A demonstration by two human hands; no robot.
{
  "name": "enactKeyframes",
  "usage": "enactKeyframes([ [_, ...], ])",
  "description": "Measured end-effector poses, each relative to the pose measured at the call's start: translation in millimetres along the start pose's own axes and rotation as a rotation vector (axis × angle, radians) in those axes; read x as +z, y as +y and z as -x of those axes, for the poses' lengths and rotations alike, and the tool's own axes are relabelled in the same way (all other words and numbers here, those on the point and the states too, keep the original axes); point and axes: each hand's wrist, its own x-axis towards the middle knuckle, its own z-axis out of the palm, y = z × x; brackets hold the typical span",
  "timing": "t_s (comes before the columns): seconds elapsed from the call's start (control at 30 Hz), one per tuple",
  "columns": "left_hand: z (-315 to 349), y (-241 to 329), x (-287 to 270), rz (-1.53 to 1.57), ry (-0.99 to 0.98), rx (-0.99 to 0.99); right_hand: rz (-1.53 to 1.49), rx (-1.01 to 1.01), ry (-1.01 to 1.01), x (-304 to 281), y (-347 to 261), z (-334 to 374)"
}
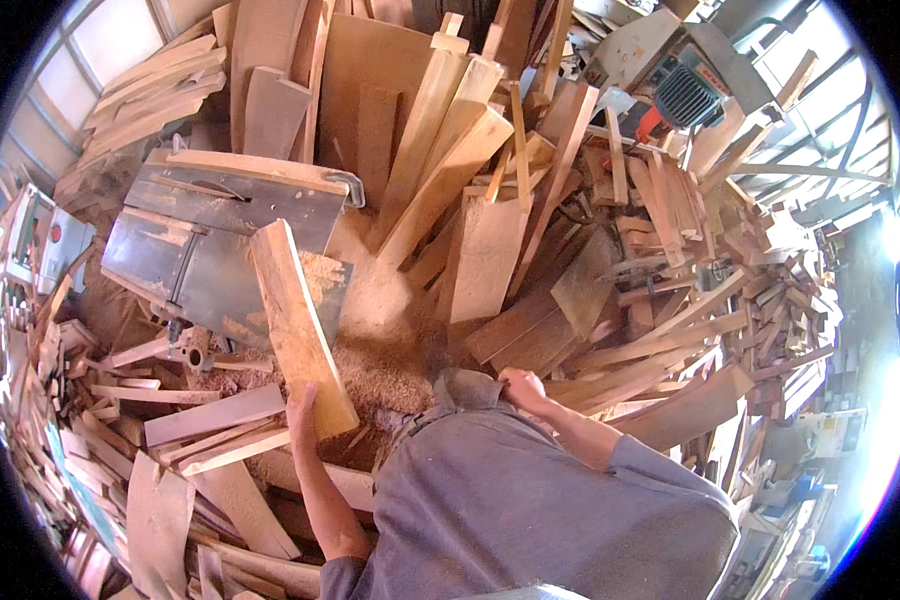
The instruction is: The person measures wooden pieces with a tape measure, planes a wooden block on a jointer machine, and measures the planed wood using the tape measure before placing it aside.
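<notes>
A long, flat wooden board (305,330) slants up from near my body, its far end over the metal table of a table saw (225,255). My left hand (303,415) is closed on the near end of the board, gripping its left edge. A part of the saw blade (215,190) shows in a slot toward the far side of the table. My right hand (523,390) is curled closed by the front hem of my grey shirt (530,480). What those fingers hold, if anything, is hidden.
Sawdust (380,385) is heaped between the saw and me. Tall planks (440,130) lean beyond the saw. Wood offcuts (215,415) pile up at left, and more boards (660,410) lie at right. A machine with a finned motor (685,90) stands at the far right.
</notes>
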Motion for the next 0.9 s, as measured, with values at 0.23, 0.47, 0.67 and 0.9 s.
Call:
enactKeyframes([
  [0.23,-8.7,-6.5,-7.3,-0.041,0.029,-0.049,-0.055,0.071,-0.013,-39.0,-24.1,7.1],
  [0.47,5.1,13.1,7.2,-0.016,-0.017,0.001,-0.115,0.033,0.216,-50.4,-41.0,-13.8],
  [0.67,6.7,9.4,7.5,0.018,0.017,-0.037,-0.176,-0.087,0.133,-39.9,-69.5,-24.2],
  [0.9,-1.7,-1.6,-1.1,-0.053,-0.014,-0.06,-0.156,-0.115,0.067,-31.5,-77.2,-7.9],
])
